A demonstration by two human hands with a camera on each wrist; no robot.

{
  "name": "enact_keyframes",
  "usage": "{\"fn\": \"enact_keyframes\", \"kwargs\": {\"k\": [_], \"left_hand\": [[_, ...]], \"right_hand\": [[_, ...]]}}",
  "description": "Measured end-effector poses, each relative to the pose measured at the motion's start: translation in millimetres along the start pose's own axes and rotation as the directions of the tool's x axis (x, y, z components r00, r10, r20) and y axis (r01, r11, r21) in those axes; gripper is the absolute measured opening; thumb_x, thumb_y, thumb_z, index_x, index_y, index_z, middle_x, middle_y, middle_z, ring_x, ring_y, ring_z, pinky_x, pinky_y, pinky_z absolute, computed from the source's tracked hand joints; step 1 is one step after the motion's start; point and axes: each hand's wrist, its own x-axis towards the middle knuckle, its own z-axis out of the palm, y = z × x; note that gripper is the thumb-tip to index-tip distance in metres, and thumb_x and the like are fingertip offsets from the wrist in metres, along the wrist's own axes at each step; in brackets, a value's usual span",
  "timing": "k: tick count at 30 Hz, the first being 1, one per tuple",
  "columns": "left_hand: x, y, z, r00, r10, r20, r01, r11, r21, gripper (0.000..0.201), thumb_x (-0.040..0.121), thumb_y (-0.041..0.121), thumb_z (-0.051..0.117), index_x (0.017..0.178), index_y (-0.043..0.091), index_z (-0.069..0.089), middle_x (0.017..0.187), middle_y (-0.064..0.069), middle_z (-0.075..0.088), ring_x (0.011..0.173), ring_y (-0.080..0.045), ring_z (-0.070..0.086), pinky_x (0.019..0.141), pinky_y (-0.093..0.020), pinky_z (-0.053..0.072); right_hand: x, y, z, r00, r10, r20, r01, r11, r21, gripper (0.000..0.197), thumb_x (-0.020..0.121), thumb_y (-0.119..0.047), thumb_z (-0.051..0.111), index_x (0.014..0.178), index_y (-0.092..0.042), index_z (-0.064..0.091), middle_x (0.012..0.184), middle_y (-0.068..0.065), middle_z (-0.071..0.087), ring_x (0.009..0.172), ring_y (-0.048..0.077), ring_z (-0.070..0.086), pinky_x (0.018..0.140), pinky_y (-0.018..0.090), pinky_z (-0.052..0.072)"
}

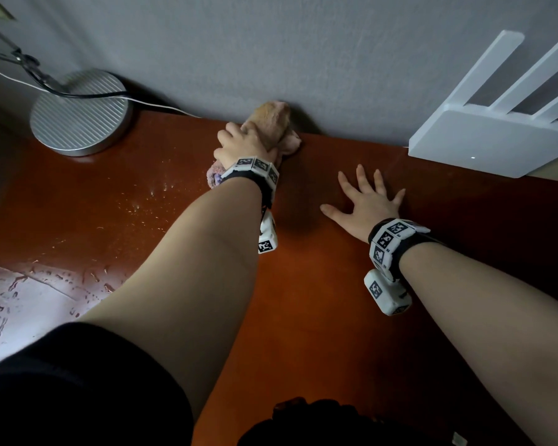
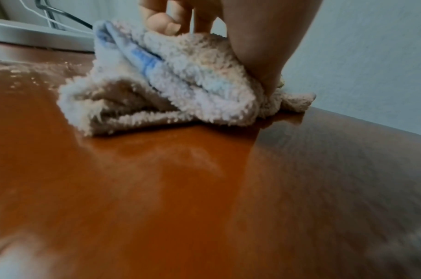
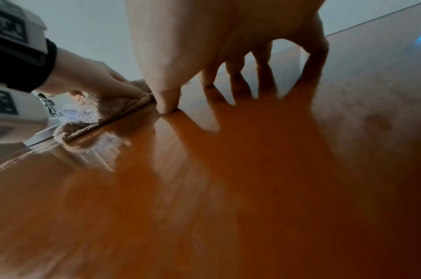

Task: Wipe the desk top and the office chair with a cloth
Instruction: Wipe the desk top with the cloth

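Observation:
A fluffy beige cloth (image 1: 273, 123) with a pale blue stripe lies bunched on the reddish-brown desk top (image 1: 303, 284), right against the grey back wall. My left hand (image 1: 242, 143) grips the cloth (image 2: 161, 83) from above, fingers curled into it, thumb pressed on its right side. My right hand (image 1: 366, 196) lies flat on the desk (image 3: 228, 169) to the right of the cloth, fingers spread, fingertips (image 3: 167, 105) pressing the wood. From the right wrist view the left hand (image 3: 90, 79) and the cloth (image 3: 104, 111) show at the left. The office chair is out of view.
A round ribbed silver lamp base (image 1: 81, 112) with a cable stands at the back left. A white router (image 1: 493, 136) with antennas sits at the back right. Water droplets (image 1: 142, 204) and a bright wet patch (image 1: 23, 304) lie on the desk's left part.

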Motion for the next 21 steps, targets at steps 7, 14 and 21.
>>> {"fn": "enact_keyframes", "kwargs": {"k": [7,14,21], "left_hand": [[-6,0,1,0.999,-0.043,0.007,0.044,0.997,-0.066,0.074,0.084,0.066,0.048,0.140,0.022,0.030,0.131,-0.010,0.033,0.119,-0.030,0.034,0.086,-0.044,0.038],[-8,-27,-5,0.915,0.391,-0.096,-0.393,0.920,0.006,0.063,0.089,0.025,0.045,0.148,0.031,0.025,0.156,-0.001,0.017,0.143,-0.025,0.010,0.110,-0.050,0.014],[7,-36,6,0.868,0.467,0.171,-0.491,0.857,0.156,0.071,0.094,0.035,0.049,0.148,0.046,0.004,0.157,0.019,-0.008,0.146,-0.020,-0.008,0.110,-0.061,0.017]], "right_hand": [[0,-4,-3,1.000,0.008,0.020,-0.008,1.000,-0.010,0.081,0.082,-0.079,0.024,0.149,-0.040,-0.002,0.159,-0.001,-0.010,0.144,0.030,-0.011,0.107,0.070,0.002],[2,-15,-7,0.998,-0.053,-0.022,0.053,0.998,0.025,0.077,0.089,-0.063,0.039,0.150,-0.036,-0.001,0.159,0.000,-0.011,0.145,0.028,-0.009,0.112,0.062,0.003],[14,-34,-12,0.990,-0.141,0.013,0.141,0.990,0.022,0.073,0.090,-0.058,0.043,0.148,-0.042,0.003,0.158,-0.004,-0.013,0.145,0.024,-0.014,0.112,0.062,-0.003]]}}
